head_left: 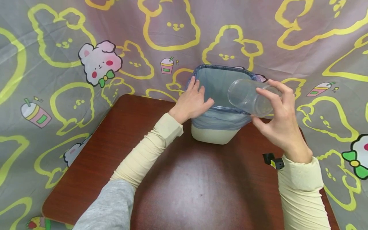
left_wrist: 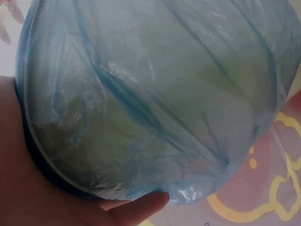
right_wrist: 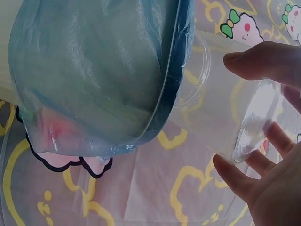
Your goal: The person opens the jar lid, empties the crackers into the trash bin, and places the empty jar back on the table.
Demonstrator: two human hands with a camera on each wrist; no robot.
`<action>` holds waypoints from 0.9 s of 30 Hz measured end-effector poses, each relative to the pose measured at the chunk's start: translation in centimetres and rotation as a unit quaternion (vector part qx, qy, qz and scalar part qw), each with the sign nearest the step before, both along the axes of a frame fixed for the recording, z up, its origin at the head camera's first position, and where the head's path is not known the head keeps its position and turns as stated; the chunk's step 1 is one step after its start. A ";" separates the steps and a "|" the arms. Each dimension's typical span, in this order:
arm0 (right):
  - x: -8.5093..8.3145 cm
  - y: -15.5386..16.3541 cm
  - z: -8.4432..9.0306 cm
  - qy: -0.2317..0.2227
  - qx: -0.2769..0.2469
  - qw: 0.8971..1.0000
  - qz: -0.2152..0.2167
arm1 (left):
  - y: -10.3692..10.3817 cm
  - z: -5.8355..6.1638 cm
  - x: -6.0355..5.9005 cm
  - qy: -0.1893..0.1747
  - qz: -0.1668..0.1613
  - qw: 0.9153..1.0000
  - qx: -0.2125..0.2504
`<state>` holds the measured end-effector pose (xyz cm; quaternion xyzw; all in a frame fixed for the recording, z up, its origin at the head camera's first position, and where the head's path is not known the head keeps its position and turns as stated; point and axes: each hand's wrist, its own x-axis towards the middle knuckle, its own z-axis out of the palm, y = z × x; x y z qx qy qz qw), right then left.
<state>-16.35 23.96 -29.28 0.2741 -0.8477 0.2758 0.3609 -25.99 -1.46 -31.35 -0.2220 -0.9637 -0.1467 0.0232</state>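
Note:
A trash bin with a pale body stands near the table's back edge, lined with a translucent blue plastic bag folded over its rim. My left hand rests on the bin's left rim with its fingers extended; in the left wrist view a finger touches the blue liner. A clear plastic cup is tilted sideways over the right rim, its mouth toward the bin's inside. Near the cup's base, my right hand grips it between thumb and fingers, as the right wrist view of the cup confirms.
The bin stands on a dark red-brown wooden table. A grey curtain with yellow outlined cartoon animals hangs behind and at both sides. At the right wrist sits a small black device.

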 end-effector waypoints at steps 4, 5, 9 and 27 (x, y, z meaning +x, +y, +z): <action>0.1 0.1 0.0 -0.005 0.000 1.000 -0.004 | 0.0 0.0 0.0 0.004 -0.002 1.000 0.001; 0.2 0.1 0.0 -0.006 -0.001 1.000 -0.005 | 0.0 0.0 0.0 0.004 -0.002 1.000 0.001; 0.4 0.0 0.1 -0.013 -0.006 1.000 -0.011 | 0.0 0.0 0.0 0.003 -0.001 1.000 0.000; 0.8 0.8 0.1 -0.034 -0.010 0.999 -0.036 | 0.1 0.1 0.0 -0.001 0.004 1.000 0.001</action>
